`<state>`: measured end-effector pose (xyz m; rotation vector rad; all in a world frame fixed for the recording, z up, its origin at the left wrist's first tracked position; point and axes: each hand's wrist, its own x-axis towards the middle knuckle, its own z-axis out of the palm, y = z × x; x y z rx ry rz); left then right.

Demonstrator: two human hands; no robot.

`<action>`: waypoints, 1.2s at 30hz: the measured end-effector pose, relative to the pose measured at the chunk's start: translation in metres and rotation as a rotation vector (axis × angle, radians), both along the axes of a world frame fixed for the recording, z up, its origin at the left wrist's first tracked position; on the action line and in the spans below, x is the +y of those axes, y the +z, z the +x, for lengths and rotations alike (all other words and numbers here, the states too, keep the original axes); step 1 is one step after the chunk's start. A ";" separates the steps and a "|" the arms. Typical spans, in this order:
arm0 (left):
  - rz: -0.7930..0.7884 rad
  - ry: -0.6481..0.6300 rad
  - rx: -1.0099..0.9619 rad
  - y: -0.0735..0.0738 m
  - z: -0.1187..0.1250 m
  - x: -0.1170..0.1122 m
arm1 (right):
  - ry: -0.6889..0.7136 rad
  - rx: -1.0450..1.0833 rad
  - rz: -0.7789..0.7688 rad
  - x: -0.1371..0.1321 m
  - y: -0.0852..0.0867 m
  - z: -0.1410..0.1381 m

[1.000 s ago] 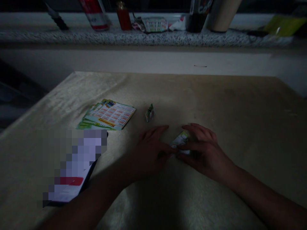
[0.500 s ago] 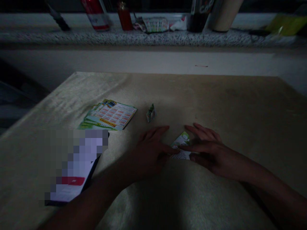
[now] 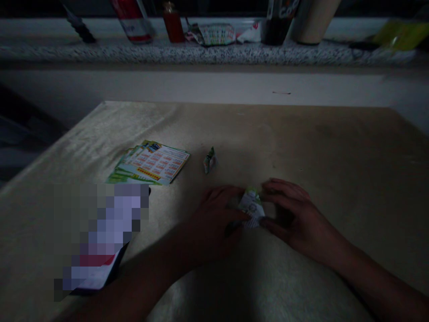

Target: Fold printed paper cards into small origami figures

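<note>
A small folded paper (image 3: 253, 209), white with green print, is between my two hands just above or on the table. My left hand (image 3: 214, 219) grips it from the left, with the thumb on its face and the other fingers bent behind. At its right side, the thumb and fingertips of my right hand (image 3: 295, 208) hold its edge, bowed apart with a gap in the palm. Beyond my left hand stands a small folded paper piece (image 3: 209, 161), green and white. To its left lies a fanned stack of printed cards (image 3: 161, 163).
A phone (image 3: 100, 273) with a lit, partly blurred screen lies by my left forearm. All this rests on a beige table (image 3: 318, 143). Behind it, a speckled sill (image 3: 214, 53) carries a red can (image 3: 132, 22), a red bottle (image 3: 173, 24), a dark bottle (image 3: 278, 22) and crumpled wrappers (image 3: 217, 35).
The folded paper has been turned and its printed face shows more. My right index finger has come off its middle to the edge. My left fingers have moved slightly right.
</note>
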<state>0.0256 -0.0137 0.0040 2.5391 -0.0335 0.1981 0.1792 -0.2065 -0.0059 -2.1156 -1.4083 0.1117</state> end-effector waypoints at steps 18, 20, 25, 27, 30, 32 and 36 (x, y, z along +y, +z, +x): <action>-0.893 0.528 -0.124 0.002 0.015 -0.023 | -0.110 0.407 0.351 0.010 0.013 -0.020; -0.608 0.493 -0.305 0.004 0.013 -0.024 | -0.048 0.269 0.392 0.011 0.015 -0.020; 0.175 0.238 -0.621 0.018 0.011 -0.021 | 0.107 -0.083 0.460 0.012 0.022 -0.020; 0.252 0.210 -0.620 0.023 0.013 -0.021 | 0.111 -0.182 0.469 0.013 0.024 -0.022; 0.301 0.192 -0.633 0.026 0.016 -0.020 | 0.091 -0.295 0.484 0.013 0.025 -0.025; 0.315 0.195 -0.640 0.025 0.016 -0.021 | 0.086 -0.330 0.480 0.014 0.026 -0.027; 0.303 0.210 -0.608 0.027 0.016 -0.022 | 0.085 -0.349 0.460 0.014 0.028 -0.031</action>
